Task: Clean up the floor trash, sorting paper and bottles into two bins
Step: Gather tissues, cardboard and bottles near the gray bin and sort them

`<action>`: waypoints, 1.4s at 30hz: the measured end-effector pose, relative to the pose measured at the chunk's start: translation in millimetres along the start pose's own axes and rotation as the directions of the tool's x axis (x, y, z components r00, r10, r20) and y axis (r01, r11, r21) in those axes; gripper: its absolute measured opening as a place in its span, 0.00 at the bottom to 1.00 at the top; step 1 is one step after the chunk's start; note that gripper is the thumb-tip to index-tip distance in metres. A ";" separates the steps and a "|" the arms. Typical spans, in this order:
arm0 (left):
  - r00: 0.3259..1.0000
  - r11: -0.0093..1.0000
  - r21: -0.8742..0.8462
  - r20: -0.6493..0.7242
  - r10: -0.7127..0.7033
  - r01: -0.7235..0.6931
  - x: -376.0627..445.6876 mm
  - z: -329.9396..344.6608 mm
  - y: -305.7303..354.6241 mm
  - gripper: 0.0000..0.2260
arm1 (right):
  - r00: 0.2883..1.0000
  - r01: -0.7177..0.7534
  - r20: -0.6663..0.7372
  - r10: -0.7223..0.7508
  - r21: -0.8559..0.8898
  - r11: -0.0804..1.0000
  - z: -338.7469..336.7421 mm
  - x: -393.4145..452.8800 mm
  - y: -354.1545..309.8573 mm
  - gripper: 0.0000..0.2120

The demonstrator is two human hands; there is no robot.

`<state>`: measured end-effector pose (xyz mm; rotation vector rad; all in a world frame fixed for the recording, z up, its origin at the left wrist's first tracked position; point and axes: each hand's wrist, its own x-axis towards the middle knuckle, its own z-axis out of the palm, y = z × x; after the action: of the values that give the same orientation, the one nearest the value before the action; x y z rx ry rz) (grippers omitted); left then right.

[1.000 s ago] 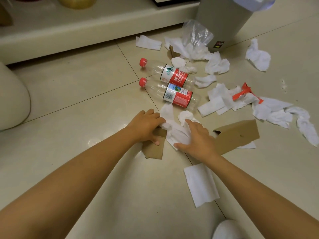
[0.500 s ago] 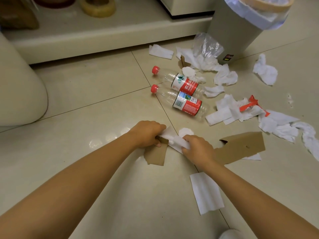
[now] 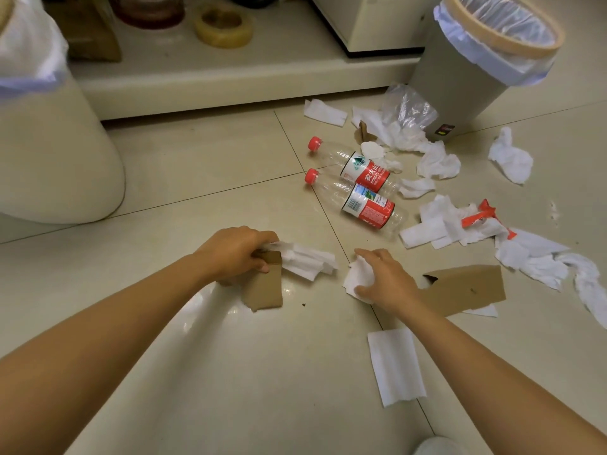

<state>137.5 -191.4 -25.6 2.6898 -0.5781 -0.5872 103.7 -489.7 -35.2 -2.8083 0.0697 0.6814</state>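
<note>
My left hand [image 3: 235,252] grips a brown cardboard scrap [image 3: 266,290] together with a bunch of white tissue [image 3: 305,262], low over the floor. My right hand [image 3: 386,279] is closed around a crumpled white tissue [image 3: 356,280] on the tiles. Two clear plastic bottles [image 3: 358,170] [image 3: 361,205] with red caps and red labels lie side by side beyond my hands. A grey bin [image 3: 466,77] with a clear liner stands at the far right. A cream bin [image 3: 49,152] with a white liner stands at the left.
A larger cardboard piece [image 3: 466,289] lies right of my right hand. A flat tissue sheet [image 3: 394,366] lies near me. Several crumpled tissues [image 3: 510,157], a plastic bag [image 3: 409,108] and a red wrapper [image 3: 479,216] litter the floor near the grey bin. A low shelf [image 3: 230,77] runs along the back.
My hands have parted: the left kept the cardboard scrap and tissue bunch, the right shifted right onto another crumpled tissue. The view tilted up, showing both bins.
</note>
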 end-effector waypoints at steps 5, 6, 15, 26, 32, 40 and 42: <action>1.000 1.000 -0.002 0.025 0.011 -0.011 -4.9 3.4 -3.4 0.14 | 0.999 0.031 -0.008 -0.031 0.081 0.996 10.5 -3.4 -3.2 0.18; 0.999 1.000 0.001 0.031 0.022 -0.022 -5.3 3.3 -2.5 0.14 | 0.998 0.058 -0.040 -0.055 0.097 0.994 11.5 -4.4 -4.0 0.17; 0.987 0.980 0.136 0.098 0.131 -0.143 -2.8 -2.6 7.1 0.09 | 0.927 0.328 0.138 -0.349 0.149 0.933 -3.7 -4.4 -38.1 0.46; 0.990 0.974 0.209 0.131 0.059 -0.086 -29.1 -10.3 -10.2 0.11 | 0.932 0.342 0.171 -0.320 -0.123 0.932 21.5 -4.5 -71.2 0.14; 0.992 0.990 0.114 -0.103 -0.076 0.088 -74.7 -54.0 -43.5 0.10 | 0.895 0.445 -0.093 -0.437 0.110 0.889 -24.8 -7.0 -129.1 0.10; 0.852 0.966 -0.061 -0.459 -0.252 0.253 -150.0 -130.8 -73.3 0.11 | 0.735 0.638 -0.335 -0.590 0.043 0.769 -91.5 -15.4 -241.3 0.11; 0.787 0.955 -0.087 -0.549 -0.282 0.282 -166.0 -149.6 -77.3 0.12 | 0.690 0.666 -0.388 -0.611 0.012 0.746 -106.9 -18.9 -266.2 0.11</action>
<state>91.6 -16.3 126.5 2.7697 -0.0090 0.1552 162.3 -259.4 126.6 -2.4985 -0.7381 -0.0199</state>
